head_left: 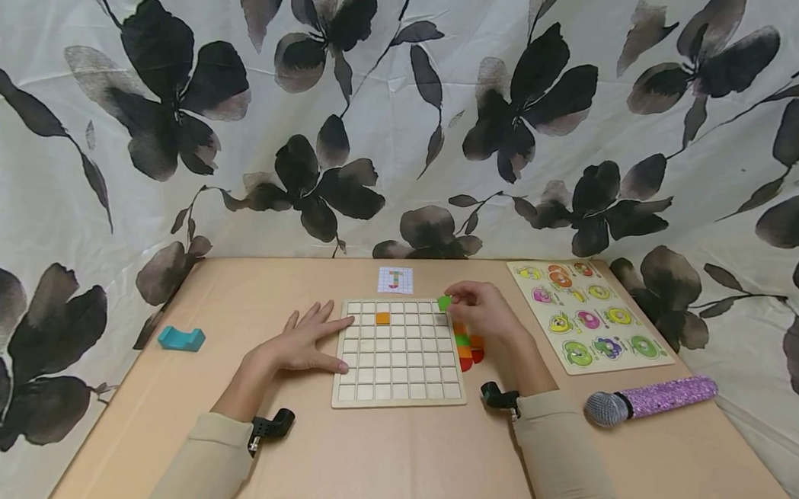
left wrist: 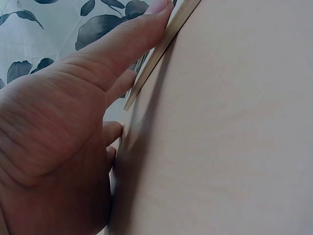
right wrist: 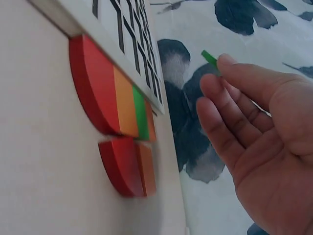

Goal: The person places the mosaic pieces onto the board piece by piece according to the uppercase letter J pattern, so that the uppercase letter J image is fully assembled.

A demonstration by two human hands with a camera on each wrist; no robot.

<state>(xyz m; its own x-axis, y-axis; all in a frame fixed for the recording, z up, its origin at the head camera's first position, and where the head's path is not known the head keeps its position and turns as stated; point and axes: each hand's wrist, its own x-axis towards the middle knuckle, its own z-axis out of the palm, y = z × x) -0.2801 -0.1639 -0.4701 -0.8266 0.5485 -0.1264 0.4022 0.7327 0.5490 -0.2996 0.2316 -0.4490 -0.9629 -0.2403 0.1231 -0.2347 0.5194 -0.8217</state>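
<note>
A wooden grid board with pale square cells lies on the table, and an orange square tile sits in one of its upper cells. My left hand rests at the board's left side, fingers spread, with thumb and index fingertip on the edge. Over the board's upper right corner, my right hand pinches a green square tile between thumb and fingertips, above the table. Beside the board's right edge are coloured pieces: a red curved piece, an orange piece, a green piece and a second red curved piece.
Behind the board lies a small pattern card with a coloured J-like shape on a grid. A sheet of fruit pictures and a purple glittery microphone lie at the right. A teal curved block is at the far left.
</note>
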